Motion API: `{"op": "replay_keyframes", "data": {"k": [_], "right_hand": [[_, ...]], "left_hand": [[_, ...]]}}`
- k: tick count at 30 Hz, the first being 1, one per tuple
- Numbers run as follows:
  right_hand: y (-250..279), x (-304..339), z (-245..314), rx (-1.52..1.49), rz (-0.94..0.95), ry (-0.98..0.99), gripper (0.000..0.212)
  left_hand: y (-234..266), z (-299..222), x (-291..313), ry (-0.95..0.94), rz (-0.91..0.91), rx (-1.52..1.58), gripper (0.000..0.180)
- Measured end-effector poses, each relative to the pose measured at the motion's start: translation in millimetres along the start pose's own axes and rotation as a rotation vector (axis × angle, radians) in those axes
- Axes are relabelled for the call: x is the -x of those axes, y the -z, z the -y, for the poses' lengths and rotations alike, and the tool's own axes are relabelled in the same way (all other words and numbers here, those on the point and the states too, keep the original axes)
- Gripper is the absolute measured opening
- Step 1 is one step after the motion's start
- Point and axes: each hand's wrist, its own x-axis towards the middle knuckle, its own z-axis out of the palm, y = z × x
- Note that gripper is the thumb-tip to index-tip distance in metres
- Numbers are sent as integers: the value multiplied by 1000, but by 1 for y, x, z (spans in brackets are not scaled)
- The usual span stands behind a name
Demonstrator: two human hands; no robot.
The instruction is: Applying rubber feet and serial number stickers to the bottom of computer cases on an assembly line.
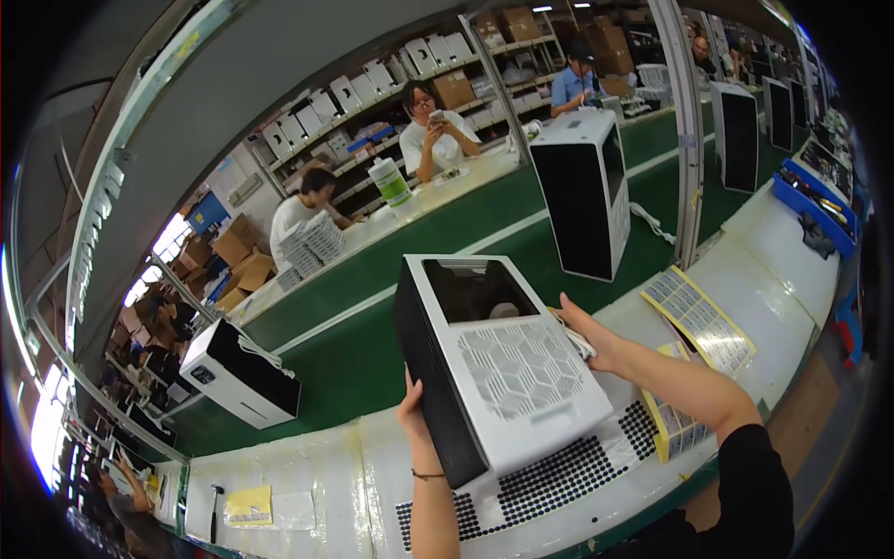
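Observation:
A boxy white-and-black appliance [521,373] is tilted between my two hands above the worktop. A dark window and a grille with a hexagon pattern show on its white face. My left hand [411,410] grips its black side at the left, partly hidden behind it. My right hand [589,337] holds the far right edge, by a bundled white cord [575,343]. Under the appliance lies a sheet of black round pads [559,484]. Close to my right forearm are yellow-backed label sheets [700,320].
Similar appliances stand on the green conveyor [345,349], one at the left [244,373] and one ahead [585,196]. A metal post [687,140] rises from the line. A hammer [215,512] and a yellow sheet [248,505] lie left. A blue tool tray [818,207] sits right. People work opposite.

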Motion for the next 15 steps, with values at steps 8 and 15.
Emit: {"op": "replay_keyframes", "data": {"k": [8,15], "right_hand": [[-53,-28,37,433,64,282,64],[-62,-50,14,163,240,307,68]], "left_hand": [[-65,-30,63,-512,-59,-484,106],[-36,21,120,-728,44,-938,128]]}}
